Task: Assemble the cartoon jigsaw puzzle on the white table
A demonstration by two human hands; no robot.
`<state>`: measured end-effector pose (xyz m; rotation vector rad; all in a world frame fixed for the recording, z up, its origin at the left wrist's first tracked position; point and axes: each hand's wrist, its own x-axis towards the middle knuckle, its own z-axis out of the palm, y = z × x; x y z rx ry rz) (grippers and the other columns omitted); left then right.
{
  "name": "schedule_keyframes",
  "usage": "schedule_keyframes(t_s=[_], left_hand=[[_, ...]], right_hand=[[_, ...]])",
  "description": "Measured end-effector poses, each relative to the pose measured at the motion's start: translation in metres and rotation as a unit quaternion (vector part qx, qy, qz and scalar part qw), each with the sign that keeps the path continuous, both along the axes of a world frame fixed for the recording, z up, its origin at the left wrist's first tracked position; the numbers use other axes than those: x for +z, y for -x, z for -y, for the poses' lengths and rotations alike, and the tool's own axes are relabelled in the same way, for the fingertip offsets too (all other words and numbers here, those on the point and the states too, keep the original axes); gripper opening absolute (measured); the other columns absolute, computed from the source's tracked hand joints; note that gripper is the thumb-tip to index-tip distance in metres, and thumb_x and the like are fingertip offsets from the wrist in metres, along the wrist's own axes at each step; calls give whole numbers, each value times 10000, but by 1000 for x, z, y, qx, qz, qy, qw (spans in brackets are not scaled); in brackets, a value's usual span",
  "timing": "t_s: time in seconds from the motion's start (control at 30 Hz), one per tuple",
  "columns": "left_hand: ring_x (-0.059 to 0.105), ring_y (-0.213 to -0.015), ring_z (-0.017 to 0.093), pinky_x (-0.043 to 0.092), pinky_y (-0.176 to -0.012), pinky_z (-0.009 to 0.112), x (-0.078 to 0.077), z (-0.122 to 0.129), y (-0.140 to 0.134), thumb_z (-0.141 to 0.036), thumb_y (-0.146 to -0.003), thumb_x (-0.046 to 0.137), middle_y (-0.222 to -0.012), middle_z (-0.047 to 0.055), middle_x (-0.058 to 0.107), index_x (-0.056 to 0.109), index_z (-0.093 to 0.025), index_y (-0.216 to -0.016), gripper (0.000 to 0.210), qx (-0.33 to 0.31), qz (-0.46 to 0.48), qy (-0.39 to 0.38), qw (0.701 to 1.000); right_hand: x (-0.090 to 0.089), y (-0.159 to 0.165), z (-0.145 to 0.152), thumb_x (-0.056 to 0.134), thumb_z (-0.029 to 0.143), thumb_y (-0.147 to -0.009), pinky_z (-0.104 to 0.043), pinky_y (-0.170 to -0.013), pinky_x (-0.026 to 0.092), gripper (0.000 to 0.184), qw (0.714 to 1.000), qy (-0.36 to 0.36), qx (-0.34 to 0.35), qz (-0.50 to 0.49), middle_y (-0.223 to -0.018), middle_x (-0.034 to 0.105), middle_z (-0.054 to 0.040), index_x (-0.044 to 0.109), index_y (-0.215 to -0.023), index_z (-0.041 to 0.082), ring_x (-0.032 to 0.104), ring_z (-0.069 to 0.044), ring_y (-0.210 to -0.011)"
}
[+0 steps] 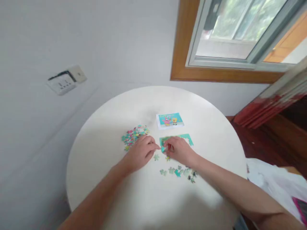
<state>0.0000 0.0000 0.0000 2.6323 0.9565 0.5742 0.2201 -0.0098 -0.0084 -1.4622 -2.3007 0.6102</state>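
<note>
A partly assembled jigsaw puzzle (189, 138) with a teal border lies on the round white table. My right hand (178, 148) is over its left part, fingers pinched at a teal puzzle piece (163, 149) by the lower left corner. My left hand (144, 150) is just left of that corner. Its fingers are curled, with the index fingertip close to the teal piece; anything between them is hidden. Behind my left hand is a pile of mixed puzzle pieces (133, 135). One pale piece (156, 157) lies between the hands.
Several loose pieces (177, 172) are spread below my right hand and forearm. A reference picture card (170, 120) with cartoon figures lies beyond the puzzle. The table (100, 179) stands against a wall with a socket (62, 83) and a window. White plastic (268, 177) is at the right.
</note>
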Motion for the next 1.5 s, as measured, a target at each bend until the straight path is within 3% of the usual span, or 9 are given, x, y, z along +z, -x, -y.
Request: schedule_keyframes(t_s=[0.6,0.73,1.0,1.5], left_hand=[[505,-966,210,419,-892,373,-3,0,3,-141,-904,458,-952,64,574,683,-210,-997,253,8,-21,-6,1000],[507,-952,207,422,-879,370,-2,-1,3,-135,-899,451,-949,64,576,685,-209,-981,259,7,-16,-9,1000],[504,-984,210,415,-896,367,-1,1,1,-113,-893,452,-978,66,563,674,-222,-1077,308,13,-5,2,1000],[516,-948,207,417,-864,365,-3,-2,6,-130,-899,437,-970,65,574,686,-235,-1061,314,13,-22,-12,1000]], right_hand=[[7,9,2,681,253,-775,-292,-774,365,158,999,12,-14,29,-858,647,-28,663,-926,211,562,-182,-860],[8,7,2,700,268,-761,-294,-778,377,231,1000,10,-18,17,-856,651,-24,655,-980,210,571,-181,-849],[18,-14,-4,623,165,-772,-260,-713,402,213,999,-1,-47,-23,-838,647,-11,644,-981,203,550,-132,-719],[28,-46,-20,557,221,-829,-261,-685,428,174,991,-23,-108,-72,-784,606,-4,619,-989,192,549,-128,-683]])
